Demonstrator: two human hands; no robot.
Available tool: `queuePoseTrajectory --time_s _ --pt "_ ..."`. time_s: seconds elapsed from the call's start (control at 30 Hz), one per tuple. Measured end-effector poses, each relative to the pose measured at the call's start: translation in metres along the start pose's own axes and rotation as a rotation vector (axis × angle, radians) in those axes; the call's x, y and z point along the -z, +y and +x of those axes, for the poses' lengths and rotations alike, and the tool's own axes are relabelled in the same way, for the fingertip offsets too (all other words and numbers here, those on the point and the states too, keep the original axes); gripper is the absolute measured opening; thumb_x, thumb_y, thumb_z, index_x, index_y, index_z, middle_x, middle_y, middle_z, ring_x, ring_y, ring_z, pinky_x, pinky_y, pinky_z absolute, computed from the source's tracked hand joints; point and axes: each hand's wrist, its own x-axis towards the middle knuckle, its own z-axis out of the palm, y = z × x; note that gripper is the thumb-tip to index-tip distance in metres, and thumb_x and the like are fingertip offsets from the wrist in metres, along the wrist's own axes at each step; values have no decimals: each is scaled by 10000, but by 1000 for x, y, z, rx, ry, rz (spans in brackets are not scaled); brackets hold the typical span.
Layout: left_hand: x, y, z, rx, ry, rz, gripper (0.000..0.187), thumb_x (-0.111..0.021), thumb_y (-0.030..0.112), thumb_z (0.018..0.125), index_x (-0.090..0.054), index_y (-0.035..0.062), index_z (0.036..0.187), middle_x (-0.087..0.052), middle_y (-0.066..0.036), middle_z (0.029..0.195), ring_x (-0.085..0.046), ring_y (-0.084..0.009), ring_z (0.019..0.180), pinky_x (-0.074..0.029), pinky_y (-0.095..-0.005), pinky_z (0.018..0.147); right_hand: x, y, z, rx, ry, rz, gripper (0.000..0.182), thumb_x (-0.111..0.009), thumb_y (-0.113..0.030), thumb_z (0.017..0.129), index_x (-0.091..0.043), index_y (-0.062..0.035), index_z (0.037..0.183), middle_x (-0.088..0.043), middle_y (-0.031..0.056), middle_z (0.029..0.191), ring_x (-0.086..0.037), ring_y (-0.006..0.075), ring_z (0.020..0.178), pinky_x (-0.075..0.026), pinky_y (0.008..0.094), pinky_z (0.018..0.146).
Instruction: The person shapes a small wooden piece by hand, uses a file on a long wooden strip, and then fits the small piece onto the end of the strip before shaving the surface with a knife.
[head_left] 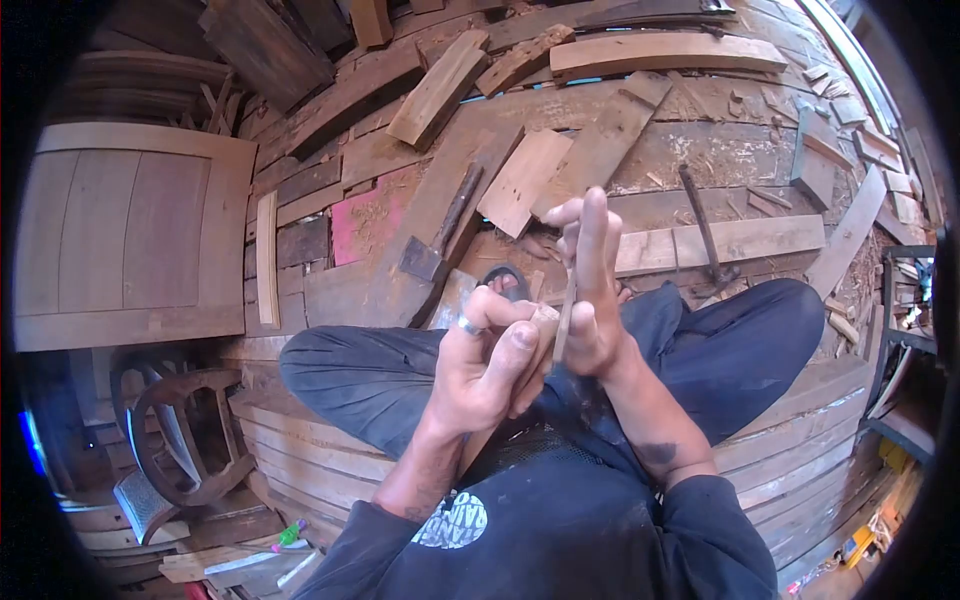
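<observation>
My left hand (475, 370), a ring on one finger, is closed round a narrow piece of wood (545, 316). The wood's pale end sticks out past my thumb, and the rest runs down toward my lap, mostly hidden by the hand. Close beside it my right hand (596, 290) is held upright, its fingers largely stretched. A thin flat strip (566, 318), seen almost edge-on, lies against the palm and thumb of that hand, next to the wood's end. What the strip is made of I cannot make out.
In front lie an axe-like tool (425, 258) on a plank and a hammer-like tool (712, 250). Boards and offcuts (528, 180) cover the wooden floor among shavings. A panelled wooden door (135, 235) is at left, a curved wooden frame (190, 430) below it, and a dark shelf (905, 350) at right.
</observation>
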Motion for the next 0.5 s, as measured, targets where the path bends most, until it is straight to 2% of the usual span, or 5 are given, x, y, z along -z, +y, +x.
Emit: queuePoseTrajectory --time_s 0.17,0.23,0.27,0.43,0.5 --pt "16 -19 12 -201 -24 370 88 -482 123 1100 -467 36 1095 -556 -33 684 -454 -52 500 -373 -226 487 3 -8 4 168 -85 -37 868 -375 -693 1011 -409 -45 1587 -467 221 1291 -488 323 1139 -407 421 945" --pt "7 -1 0 -2 34 229 89 -489 126 1099 -472 39 1087 -553 -16 692 -472 -41 553 -387 -223 528 2 7 1 -7 -48 -87 836 -379 -691 1010 -440 -83 1579 -485 218 1269 -500 316 1098 -403 436 947" --pt "3 1 2 -25 -15 83 100 -494 131 1099 -475 34 1080 -552 -7 686 -479 -40 568 -392 -221 564 1 7 0 20 -40 -63 827 -390 -675 1010 -443 -74 1575 -484 219 1264 -494 312 1071 -406 429 946" --pt "7 -13 10 -133 36 354 109 -479 124 1101 -466 30 1046 -536 -19 660 -452 -57 517 -389 -233 546 3 -3 8 202 -86 -9 803 -437 -565 1008 -417 13 1565 -465 231 1284 -483 320 1077 -410 432 973" --pt "4 -2 3 -9 8 161 106 -484 124 1100 -470 36 1042 -536 -14 667 -455 -55 532 -386 -230 551 3 9 2 -44 -52 -33 798 -441 -561 1007 -421 13 1563 -472 232 1285 -488 322 1091 -407 448 981"
